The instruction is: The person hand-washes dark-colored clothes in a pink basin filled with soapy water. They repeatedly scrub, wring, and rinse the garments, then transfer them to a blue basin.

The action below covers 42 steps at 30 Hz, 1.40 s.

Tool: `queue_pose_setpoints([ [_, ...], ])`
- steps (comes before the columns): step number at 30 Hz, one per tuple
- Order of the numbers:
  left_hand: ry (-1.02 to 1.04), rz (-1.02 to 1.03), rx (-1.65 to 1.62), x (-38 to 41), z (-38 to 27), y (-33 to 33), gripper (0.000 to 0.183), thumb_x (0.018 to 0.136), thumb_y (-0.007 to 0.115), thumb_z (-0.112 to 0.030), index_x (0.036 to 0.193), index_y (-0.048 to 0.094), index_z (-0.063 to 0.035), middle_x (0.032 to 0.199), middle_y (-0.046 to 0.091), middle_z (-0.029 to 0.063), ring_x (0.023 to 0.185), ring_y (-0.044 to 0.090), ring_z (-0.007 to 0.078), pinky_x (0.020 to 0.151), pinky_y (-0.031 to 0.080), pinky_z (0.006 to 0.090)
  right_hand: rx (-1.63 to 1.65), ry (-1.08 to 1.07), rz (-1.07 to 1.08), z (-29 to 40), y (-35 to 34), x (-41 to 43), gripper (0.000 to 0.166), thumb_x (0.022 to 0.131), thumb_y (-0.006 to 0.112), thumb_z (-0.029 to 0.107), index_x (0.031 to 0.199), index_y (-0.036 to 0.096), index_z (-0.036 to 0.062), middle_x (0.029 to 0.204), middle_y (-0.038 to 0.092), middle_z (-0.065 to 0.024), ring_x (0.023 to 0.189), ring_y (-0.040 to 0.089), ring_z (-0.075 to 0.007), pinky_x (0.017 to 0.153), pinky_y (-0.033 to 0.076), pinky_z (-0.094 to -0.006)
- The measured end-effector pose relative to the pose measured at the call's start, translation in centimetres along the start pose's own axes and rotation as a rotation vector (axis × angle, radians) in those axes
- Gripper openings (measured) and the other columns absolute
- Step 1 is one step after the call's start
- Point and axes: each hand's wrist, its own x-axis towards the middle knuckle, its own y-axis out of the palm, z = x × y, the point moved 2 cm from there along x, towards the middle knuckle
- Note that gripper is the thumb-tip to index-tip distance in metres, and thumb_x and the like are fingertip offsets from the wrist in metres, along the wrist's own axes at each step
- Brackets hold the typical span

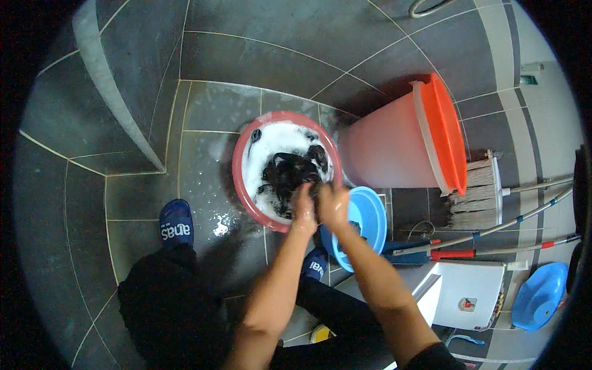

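Observation:
A round pink plastic basin [238,178] full of white suds stands on the tiled floor. Dark wet cloth [289,173] lies bunched in the foam, with more dark fabric at the basin's right side. My left hand [304,210] and my right hand [334,206] are close together over the basin's lower right rim, gripping part of the dark cloth between them; the fingers are blurred. Beneath my right forearm, a light blue basin [377,217] holds something dark, largely covered by my arm.
A large pinkish bucket [384,143] with an orange rim stands by the wall. A broom or mop head [476,194], several long handles and a white box-shaped container [471,296] are at the right. A blue plastic tub [539,296] is farther right. My slippered feet flank the pink basin's near side.

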Motion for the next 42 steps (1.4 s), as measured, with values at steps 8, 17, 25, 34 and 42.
queue_pose_setpoints([
  [8,-0.172,-0.018,-0.100,1.3,0.8,-3.9,0.023,0.085,0.063,-0.028,0.095,0.068,-0.0077,0.089,0.067,0.0038,0.077,0.064,0.0184,0.073,0.053,0.0346,-0.019,0.043,0.051,-4.4,2.5,-1.3,0.039,0.092,0.054,0.027,0.085,0.063,-0.0106,0.076,0.062,-0.0326,0.078,0.064,-0.0448,0.073,0.048,-0.0493],
  [17,-0.018,-0.239,0.055,-3.7,-3.5,2.7,0.077,0.085,0.062,-0.052,0.149,0.023,-0.0328,0.151,0.031,0.0051,0.131,0.039,0.0330,0.094,0.039,0.0645,0.038,0.054,-0.109,-4.9,-7.2,5.6,0.051,0.100,0.046,0.044,0.098,0.061,-0.0047,0.086,0.062,-0.0309,0.080,0.060,-0.0490,0.072,0.046,-0.0486],
  [25,0.122,0.066,0.051,-3.7,-2.1,3.3,0.042,0.096,0.055,-0.041,0.115,0.054,-0.0039,0.111,0.055,0.0094,0.097,0.054,0.0200,0.089,0.044,0.0337,-0.062,-0.504,0.080,5.2,-3.5,-6.3,0.033,0.088,0.065,0.029,0.076,0.062,-0.0018,0.070,0.059,-0.0243,0.068,0.058,-0.0447,0.060,0.044,-0.0492],
  [34,0.334,-0.033,0.591,0.8,0.9,-3.9,0.029,0.086,0.060,-0.029,0.095,0.065,-0.0017,0.089,0.065,0.0106,0.086,0.059,0.0211,0.080,0.046,0.0375,-0.244,-0.093,0.029,-1.6,1.4,-1.6,0.040,0.093,0.056,0.032,0.089,0.069,-0.0050,0.080,0.062,-0.0345,0.077,0.065,-0.0460,0.070,0.049,-0.0483],
  [42,0.182,-0.114,0.088,-4.0,-2.4,4.5,0.030,0.090,0.064,-0.034,0.091,0.053,-0.0060,0.086,0.052,0.0036,0.080,0.048,0.0160,0.077,0.042,0.0317,0.326,0.223,-0.053,-1.9,-6.7,0.2,0.041,0.094,0.058,0.041,0.099,0.061,-0.0002,0.083,0.061,-0.0086,0.077,0.055,-0.0188,0.073,0.047,-0.0377],
])
